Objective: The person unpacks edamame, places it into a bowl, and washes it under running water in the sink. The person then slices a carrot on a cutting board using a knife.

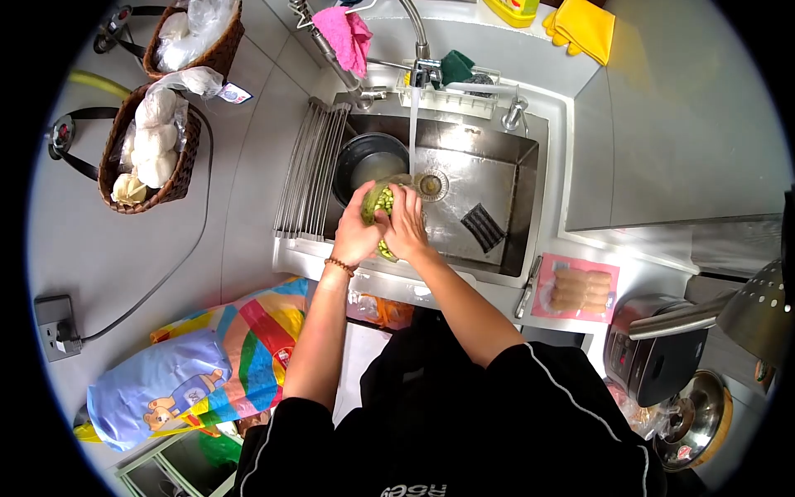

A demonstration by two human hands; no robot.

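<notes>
My left hand (358,230) and my right hand (406,225) are both closed around a clear plastic bag of green beans (382,200), held over the near edge of the sink (464,184). The beans look small and shelled; my fingers cover part of the bag. Just beyond the bag, a dark round pot (365,151) stands in the sink with cloudy liquid in it. Water (413,124) streams from the faucet (424,65) beside the pot's right rim.
A metal roll-up rack (310,170) covers the sink's left side. A dark scrubbing pad (483,228) lies on the basin floor. On the right counter are a knife (528,287) and packaged sausages (580,287), with a cooker (654,348) nearby. Baskets of garlic (153,149) hang left.
</notes>
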